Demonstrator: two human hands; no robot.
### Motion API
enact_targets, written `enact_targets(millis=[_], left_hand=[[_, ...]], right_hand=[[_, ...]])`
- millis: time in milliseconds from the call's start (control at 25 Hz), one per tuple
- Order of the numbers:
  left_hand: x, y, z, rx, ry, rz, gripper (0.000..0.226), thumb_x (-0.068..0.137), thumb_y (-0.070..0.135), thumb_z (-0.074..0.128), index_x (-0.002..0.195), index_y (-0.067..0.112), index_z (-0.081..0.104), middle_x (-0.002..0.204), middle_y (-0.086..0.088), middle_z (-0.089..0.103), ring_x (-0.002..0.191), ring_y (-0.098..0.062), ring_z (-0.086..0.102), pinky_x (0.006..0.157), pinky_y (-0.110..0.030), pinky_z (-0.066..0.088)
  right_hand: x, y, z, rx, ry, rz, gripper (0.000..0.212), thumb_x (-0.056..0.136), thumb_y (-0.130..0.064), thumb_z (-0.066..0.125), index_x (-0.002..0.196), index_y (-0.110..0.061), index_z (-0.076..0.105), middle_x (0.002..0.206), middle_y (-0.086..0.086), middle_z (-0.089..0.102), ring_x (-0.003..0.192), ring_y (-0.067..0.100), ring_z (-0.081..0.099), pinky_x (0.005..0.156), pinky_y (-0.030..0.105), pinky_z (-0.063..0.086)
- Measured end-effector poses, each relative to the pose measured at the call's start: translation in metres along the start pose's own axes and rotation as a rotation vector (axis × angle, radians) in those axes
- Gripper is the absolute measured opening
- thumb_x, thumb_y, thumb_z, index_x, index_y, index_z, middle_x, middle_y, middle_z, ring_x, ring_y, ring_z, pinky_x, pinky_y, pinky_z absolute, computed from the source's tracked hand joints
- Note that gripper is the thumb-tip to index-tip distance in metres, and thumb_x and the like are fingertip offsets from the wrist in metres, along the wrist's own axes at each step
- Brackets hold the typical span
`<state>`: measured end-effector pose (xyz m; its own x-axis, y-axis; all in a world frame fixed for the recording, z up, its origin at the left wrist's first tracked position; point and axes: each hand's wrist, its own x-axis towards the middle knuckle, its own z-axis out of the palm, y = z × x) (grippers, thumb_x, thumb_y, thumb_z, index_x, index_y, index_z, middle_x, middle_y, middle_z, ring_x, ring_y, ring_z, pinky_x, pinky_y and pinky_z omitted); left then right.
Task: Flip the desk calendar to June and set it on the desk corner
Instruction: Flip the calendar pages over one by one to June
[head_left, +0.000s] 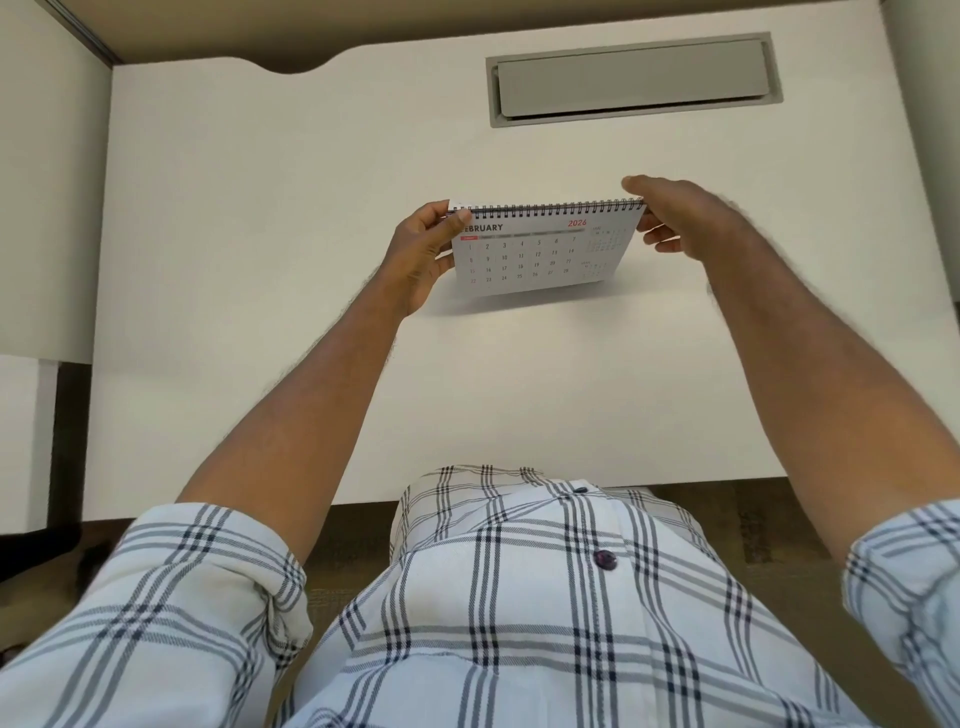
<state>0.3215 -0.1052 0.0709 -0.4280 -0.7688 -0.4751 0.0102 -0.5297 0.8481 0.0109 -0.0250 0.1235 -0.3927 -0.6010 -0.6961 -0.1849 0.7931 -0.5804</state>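
Desk calendar: white, black spiral binding along its top edge, front page reading February 2026. Held at the middle of the white tabletop; whether its lower edge touches the surface cannot be told.

Left hand: at the calendar's left end, grip closed on the top left corner, thumb over the front by the spiral, fingers behind.

Right hand: at the calendar's right end, grip partly open, fingertips at the top right corner by the spiral; blurred, so a firm hold cannot be told.

Grey cable hatch: recessed in the tabletop, beyond the calendar and to its right, lid shut.

Plaid shirt: nearest the camera, below the calendar, sleeves rolled.
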Motion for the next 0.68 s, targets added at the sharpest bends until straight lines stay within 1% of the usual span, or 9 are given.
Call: enact_targets(millis=[80,160,280,360,400,480,560,680], left_hand=[[0.000,0.000,-0.001,-0.010,-0.002,-0.007,0.024,0.099,0.024,0.070,0.121,0.016,0.066,0.119,-0.010,0.072,0.105,-0.021,0.069,0.096,-0.039,0.058],[0.000,0.001,-0.001,-0.019,-0.006,-0.009,0.033,0.099,0.025,0.070,0.129,0.015,0.064,0.122,-0.011,0.073,0.107,-0.023,0.069,0.097,-0.041,0.058],[0.001,0.002,0.000,-0.001,0.000,-0.016,0.038,0.099,0.023,0.070,0.135,0.013,0.063,0.121,-0.010,0.074,0.107,-0.023,0.069,0.098,-0.042,0.058],[0.001,0.001,0.000,0.007,0.012,-0.020,0.041,0.099,0.023,0.070,0.138,0.011,0.062,0.123,-0.012,0.074,0.108,-0.023,0.069,0.101,-0.044,0.058],[0.001,0.001,0.000,0.008,0.018,-0.022,0.042,0.099,0.023,0.070,0.138,0.011,0.062,0.127,-0.013,0.073,0.109,-0.023,0.069,0.102,-0.045,0.057],[0.001,0.001,0.000,0.014,0.022,-0.024,0.041,0.099,0.023,0.069,0.139,0.011,0.063,0.132,-0.015,0.072,0.112,-0.024,0.069,0.104,-0.046,0.057],[0.001,0.003,0.001,0.017,0.025,-0.027,0.042,0.100,0.023,0.069,0.139,0.011,0.062,0.132,-0.015,0.072,0.113,-0.024,0.069,0.103,-0.046,0.058],[0.000,0.004,0.002,0.007,0.040,-0.030,0.044,0.099,0.023,0.069,0.140,0.011,0.059,0.124,-0.011,0.076,0.110,-0.023,0.071,0.093,-0.041,0.062]], right_hand=[[0.000,-0.002,0.002,-0.015,-0.008,0.021,0.036,0.093,-0.054,0.053,0.099,-0.021,0.063,0.091,-0.003,0.058,0.080,0.016,0.053,0.080,0.033,0.044],[0.001,-0.003,0.004,0.014,0.031,0.007,0.028,0.093,-0.047,0.058,0.098,-0.019,0.064,0.090,-0.003,0.061,0.084,0.017,0.053,0.079,0.032,0.044],[0.004,-0.005,0.006,0.074,0.109,-0.056,0.027,0.092,-0.035,0.066,0.109,-0.015,0.068,0.098,-0.002,0.069,0.090,0.016,0.054,0.078,0.029,0.044],[0.002,-0.007,0.007,0.158,0.145,-0.125,0.025,0.090,-0.031,0.072,0.111,-0.017,0.070,0.100,0.000,0.068,0.088,0.015,0.053,0.073,0.026,0.041],[0.002,-0.009,0.007,0.213,0.159,-0.153,0.023,0.089,-0.030,0.074,0.108,-0.019,0.070,0.099,-0.001,0.068,0.087,0.014,0.053,0.071,0.025,0.040],[-0.001,-0.011,0.007,0.319,0.176,-0.174,0.016,0.087,-0.030,0.078,0.093,-0.022,0.065,0.092,-0.005,0.069,0.082,0.012,0.056,0.071,0.026,0.039],[-0.002,-0.014,0.005,0.377,0.192,-0.191,0.020,0.086,-0.026,0.080,0.083,-0.023,0.061,0.086,-0.006,0.069,0.073,0.008,0.057,0.070,0.026,0.039],[-0.001,-0.014,0.006,0.389,0.253,-0.223,0.020,0.085,-0.020,0.081,0.085,-0.022,0.061,0.096,0.002,0.070,0.069,0.005,0.060,0.057,0.015,0.043]])
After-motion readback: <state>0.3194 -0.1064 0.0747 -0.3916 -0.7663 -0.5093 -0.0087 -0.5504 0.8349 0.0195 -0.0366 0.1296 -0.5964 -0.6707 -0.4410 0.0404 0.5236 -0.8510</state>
